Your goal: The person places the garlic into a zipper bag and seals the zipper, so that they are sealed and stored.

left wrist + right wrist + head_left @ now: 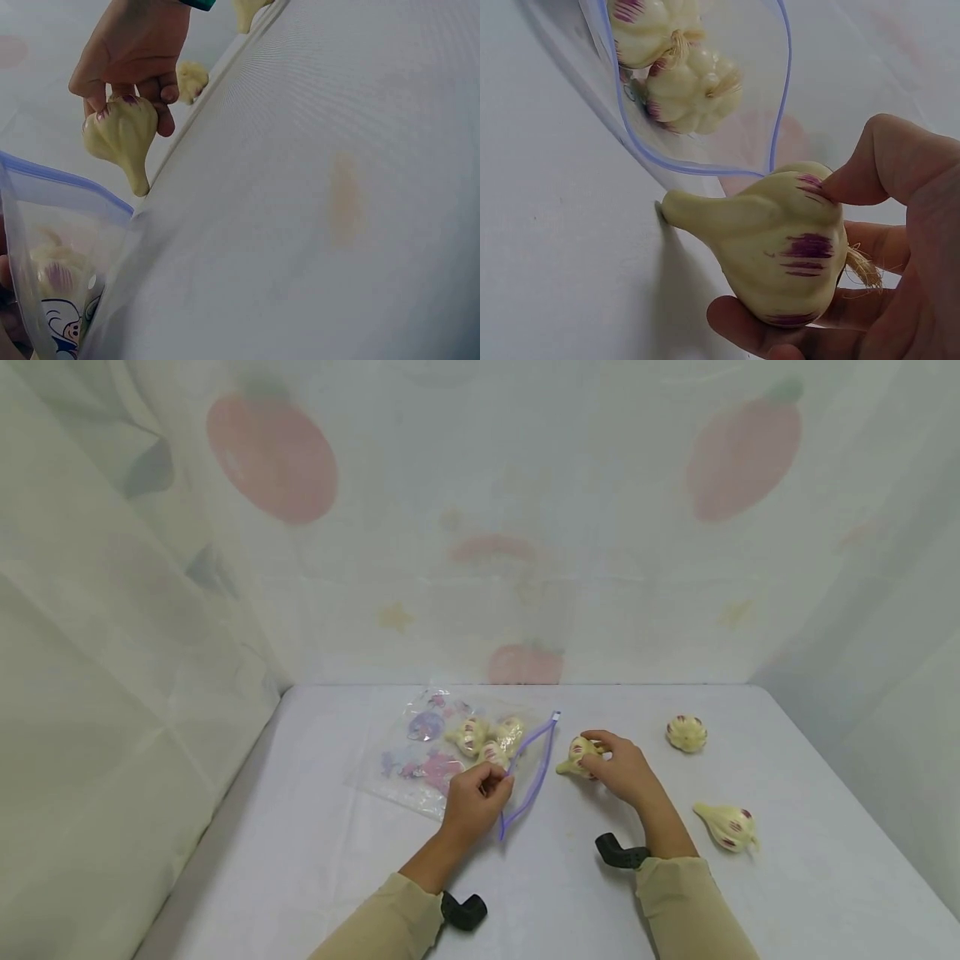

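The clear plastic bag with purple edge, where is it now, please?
In the head view, the clear bag lies mostly left of centre on the white table, its purple edge facing the garlic bulb in the right hand.

Bag [438,768] is left of centre on the desk [555,902], mouth facing right, with three garlic bulbs [471,737] in it. Left hand [472,802] is right at the bag's mouth. Just right of that, a fourth bulb [577,749] is in the right hand [622,768]. Farther right there's two more: a back bulb [686,734] and a front bulb [727,827]. Curtain [600,568] hangs behind it all.
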`<move>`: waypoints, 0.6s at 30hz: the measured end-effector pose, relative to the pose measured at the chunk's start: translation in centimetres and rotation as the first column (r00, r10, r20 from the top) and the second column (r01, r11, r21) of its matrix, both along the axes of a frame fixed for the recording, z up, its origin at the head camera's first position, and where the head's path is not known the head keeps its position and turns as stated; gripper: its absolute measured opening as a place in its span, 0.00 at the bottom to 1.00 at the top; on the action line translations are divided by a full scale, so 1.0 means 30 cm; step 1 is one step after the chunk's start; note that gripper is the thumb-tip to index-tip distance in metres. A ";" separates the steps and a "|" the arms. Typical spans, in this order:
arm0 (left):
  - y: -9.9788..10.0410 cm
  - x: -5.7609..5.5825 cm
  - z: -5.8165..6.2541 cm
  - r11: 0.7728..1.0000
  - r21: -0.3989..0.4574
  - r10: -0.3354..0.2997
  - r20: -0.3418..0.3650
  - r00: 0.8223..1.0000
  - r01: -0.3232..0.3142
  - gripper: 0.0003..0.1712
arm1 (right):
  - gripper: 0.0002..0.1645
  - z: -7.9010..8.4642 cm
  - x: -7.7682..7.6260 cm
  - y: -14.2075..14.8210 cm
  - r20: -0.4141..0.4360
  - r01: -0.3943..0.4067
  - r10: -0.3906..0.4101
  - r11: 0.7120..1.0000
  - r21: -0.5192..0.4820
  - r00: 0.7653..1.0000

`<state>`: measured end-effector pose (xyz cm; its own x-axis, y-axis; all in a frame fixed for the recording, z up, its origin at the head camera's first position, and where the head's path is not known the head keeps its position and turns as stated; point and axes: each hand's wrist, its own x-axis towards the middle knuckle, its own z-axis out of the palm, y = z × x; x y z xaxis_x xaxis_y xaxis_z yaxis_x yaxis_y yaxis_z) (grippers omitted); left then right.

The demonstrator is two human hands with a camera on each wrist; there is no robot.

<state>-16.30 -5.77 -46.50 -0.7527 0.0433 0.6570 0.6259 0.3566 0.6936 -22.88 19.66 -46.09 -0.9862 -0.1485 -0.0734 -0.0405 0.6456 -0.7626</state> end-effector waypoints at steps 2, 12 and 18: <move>0.000 0.000 0.000 1.000 0.000 0.002 0.000 1.000 -0.002 0.07 | 0.31 -0.004 0.000 0.000 0.004 0.004 -0.004 1.000 -0.001 1.000; 0.003 0.000 0.003 1.000 -0.004 0.009 0.006 1.000 -0.008 0.08 | 0.31 -0.034 -0.017 0.025 0.084 0.015 -0.002 0.987 -0.157 0.996; 0.002 -0.003 0.001 1.000 -0.003 0.005 0.014 1.000 -0.005 0.07 | 0.31 -0.026 -0.019 0.030 0.073 0.024 -0.011 0.984 -0.178 0.997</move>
